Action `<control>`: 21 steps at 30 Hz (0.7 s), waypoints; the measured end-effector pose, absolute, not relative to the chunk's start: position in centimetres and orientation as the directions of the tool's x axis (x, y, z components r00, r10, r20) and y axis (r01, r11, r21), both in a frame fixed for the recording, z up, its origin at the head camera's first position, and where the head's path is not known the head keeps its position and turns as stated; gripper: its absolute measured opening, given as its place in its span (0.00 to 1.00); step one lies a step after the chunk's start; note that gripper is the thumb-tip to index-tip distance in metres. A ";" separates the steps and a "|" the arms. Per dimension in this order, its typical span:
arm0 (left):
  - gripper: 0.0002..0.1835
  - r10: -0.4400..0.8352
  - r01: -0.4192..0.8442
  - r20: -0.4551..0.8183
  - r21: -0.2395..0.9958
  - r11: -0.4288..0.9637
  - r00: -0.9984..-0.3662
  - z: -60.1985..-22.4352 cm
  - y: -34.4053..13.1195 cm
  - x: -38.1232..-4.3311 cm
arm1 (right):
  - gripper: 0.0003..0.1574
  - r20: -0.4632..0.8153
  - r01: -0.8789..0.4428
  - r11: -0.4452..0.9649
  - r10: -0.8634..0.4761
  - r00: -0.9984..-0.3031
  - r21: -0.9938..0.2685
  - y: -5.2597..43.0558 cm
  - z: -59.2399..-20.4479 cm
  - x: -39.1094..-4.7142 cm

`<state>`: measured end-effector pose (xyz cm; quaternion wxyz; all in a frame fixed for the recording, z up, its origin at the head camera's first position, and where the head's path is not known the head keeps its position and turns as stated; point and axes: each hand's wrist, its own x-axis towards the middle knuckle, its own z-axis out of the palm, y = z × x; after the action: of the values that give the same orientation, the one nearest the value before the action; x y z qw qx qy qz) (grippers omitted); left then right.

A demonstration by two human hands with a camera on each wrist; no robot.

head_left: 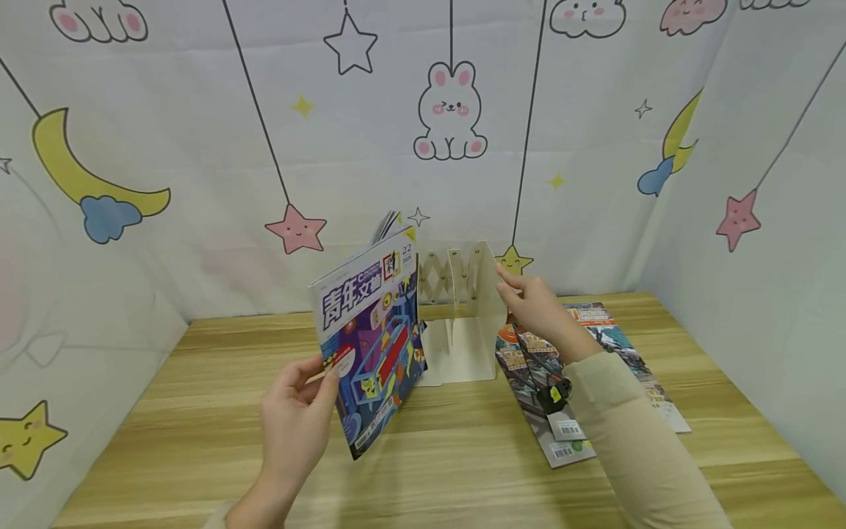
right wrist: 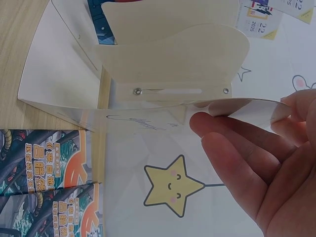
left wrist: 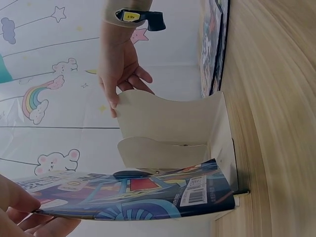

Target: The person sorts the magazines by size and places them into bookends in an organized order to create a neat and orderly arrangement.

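On the counter (head_left: 463,470), I'm pinching the magazine (head_left: 370,338) (thin, floppy) by its edge with my left hand (head_left: 297,419). My right hand (head_left: 538,308) fingers are gripping the stiff bookend (head_left: 463,316) panel's top.

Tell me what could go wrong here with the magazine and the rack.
The left hand pinches the magazine only by one edge, so it may flop or slip. The right hand holds only the top of the rack end panel; a bump from the magazine might skew or tip it. The magazines beside the rack could get nudged.

Makeshift booth (cartoon curtains (head_left: 198,147)), wooden table (head_left: 463,455).
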<state>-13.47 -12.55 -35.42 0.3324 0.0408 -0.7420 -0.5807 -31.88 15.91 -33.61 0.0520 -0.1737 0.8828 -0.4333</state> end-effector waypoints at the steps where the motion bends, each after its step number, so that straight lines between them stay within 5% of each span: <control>1: 0.08 -0.446 0.325 0.446 0.889 0.323 -0.776 -35.4 -12.5 -13.5 | 0.33 0.061 -0.263 0.564 -0.350 -0.935 -0.783 15.9 -33.6 -31.9; 21: 0.08 -0.440 0.317 0.437 0.893 0.321 -0.785 -36.0 -11.8 -14.9 | 0.33 0.058 -0.257 0.566 -0.346 -0.937 -0.784 15.8 -33.6 -31.7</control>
<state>-14.91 -11.83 -35.97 0.3255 0.0414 -0.7447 -0.5811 -31.74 15.84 -33.56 0.0512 -0.1706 0.8833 -0.4336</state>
